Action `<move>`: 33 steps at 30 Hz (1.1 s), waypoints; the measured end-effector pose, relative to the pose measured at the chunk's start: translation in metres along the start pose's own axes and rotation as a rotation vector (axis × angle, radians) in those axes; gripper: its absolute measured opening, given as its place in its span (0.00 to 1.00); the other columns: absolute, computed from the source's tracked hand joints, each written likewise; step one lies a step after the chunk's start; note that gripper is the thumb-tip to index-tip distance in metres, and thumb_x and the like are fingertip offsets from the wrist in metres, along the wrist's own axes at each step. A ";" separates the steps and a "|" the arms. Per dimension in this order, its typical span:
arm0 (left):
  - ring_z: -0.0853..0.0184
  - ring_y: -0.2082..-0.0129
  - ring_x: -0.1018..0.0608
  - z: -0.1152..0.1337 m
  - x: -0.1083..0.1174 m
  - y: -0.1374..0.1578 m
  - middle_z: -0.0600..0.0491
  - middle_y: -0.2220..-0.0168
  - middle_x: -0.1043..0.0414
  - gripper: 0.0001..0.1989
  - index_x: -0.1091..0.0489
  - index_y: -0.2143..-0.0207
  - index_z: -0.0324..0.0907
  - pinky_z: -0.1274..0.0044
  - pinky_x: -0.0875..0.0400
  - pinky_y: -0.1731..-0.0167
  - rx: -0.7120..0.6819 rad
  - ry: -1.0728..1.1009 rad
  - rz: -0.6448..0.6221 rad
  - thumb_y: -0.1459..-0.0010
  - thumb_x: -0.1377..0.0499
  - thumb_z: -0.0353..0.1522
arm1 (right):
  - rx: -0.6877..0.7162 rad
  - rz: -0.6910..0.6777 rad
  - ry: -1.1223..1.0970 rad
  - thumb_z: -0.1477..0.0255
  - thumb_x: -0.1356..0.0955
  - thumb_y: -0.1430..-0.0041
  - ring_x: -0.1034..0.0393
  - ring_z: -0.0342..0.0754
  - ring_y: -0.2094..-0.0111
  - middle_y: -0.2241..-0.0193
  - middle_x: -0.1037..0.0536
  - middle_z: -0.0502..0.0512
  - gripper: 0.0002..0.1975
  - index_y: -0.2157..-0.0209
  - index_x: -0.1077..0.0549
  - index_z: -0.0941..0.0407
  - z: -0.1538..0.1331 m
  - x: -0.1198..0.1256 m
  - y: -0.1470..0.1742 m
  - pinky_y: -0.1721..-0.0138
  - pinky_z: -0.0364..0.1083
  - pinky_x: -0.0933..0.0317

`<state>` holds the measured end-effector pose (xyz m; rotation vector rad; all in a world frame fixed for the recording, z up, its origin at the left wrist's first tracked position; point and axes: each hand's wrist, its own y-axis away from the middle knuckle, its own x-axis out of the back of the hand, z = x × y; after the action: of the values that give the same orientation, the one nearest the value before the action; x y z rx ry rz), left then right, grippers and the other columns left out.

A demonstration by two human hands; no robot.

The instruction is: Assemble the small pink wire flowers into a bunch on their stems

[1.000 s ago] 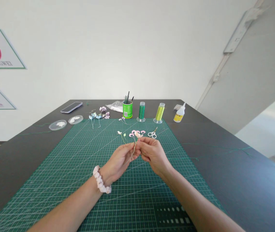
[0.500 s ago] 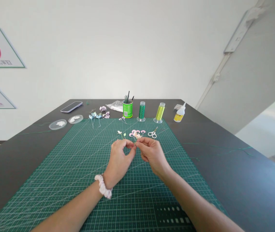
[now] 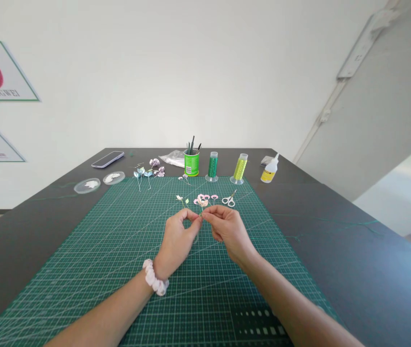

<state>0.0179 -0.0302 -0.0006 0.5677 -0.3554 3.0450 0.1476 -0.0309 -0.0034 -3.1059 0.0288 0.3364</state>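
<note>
My left hand (image 3: 179, 235), a pale scrunchie (image 3: 155, 278) round its wrist, pinches the thin stem of a small artificial flower (image 3: 202, 202) with cream-peach petals. The fingertips of my right hand (image 3: 229, 230) meet the left ones and are closed on the same stem. Any fine thread between the fingers is too small to make out. Just behind the flower, several pink-rimmed petal pieces (image 3: 214, 197) lie on the green cutting mat (image 3: 133, 250). To the left of them are a white bud on a stem (image 3: 179, 198) and a small green leaf (image 3: 187, 201).
White-handled scissors (image 3: 229, 200) lie right of the petals. Behind stand a green tin of tools (image 3: 191, 164), a dark green thread spool (image 3: 213, 166), a yellow-green spool (image 3: 240, 168) and a glue bottle (image 3: 269, 171). Blue flowers (image 3: 142, 174), shallow dishes (image 3: 87, 186) and a phone (image 3: 107, 159) are left.
The fingertips of both hands have shifted slightly at the stem, the left fingers drawing closer together. The whole view has moved a little; the other things stay put.
</note>
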 end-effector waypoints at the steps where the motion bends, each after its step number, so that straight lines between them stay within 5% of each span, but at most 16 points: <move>1: 0.68 0.79 0.33 0.000 0.000 0.000 0.56 0.80 0.33 0.11 0.32 0.77 0.42 0.75 0.39 0.75 0.004 0.008 -0.003 0.49 0.43 0.39 | 0.002 0.002 0.002 0.64 0.28 0.56 0.54 0.35 0.89 0.88 0.38 0.41 0.10 0.78 0.27 0.57 0.000 0.000 0.000 0.88 0.39 0.60; 33: 0.65 0.70 0.27 -0.007 -0.001 -0.001 0.54 0.74 0.25 0.11 0.27 0.76 0.42 0.72 0.35 0.64 0.010 0.181 -0.049 0.46 0.41 0.38 | -0.009 0.000 -0.011 0.65 0.28 0.56 0.53 0.35 0.88 0.87 0.35 0.43 0.10 0.78 0.27 0.58 -0.003 0.002 0.001 0.88 0.39 0.58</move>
<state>0.0160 -0.0279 -0.0073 0.2929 -0.3155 3.0207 0.1502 -0.0320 -0.0013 -3.1128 0.0278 0.3547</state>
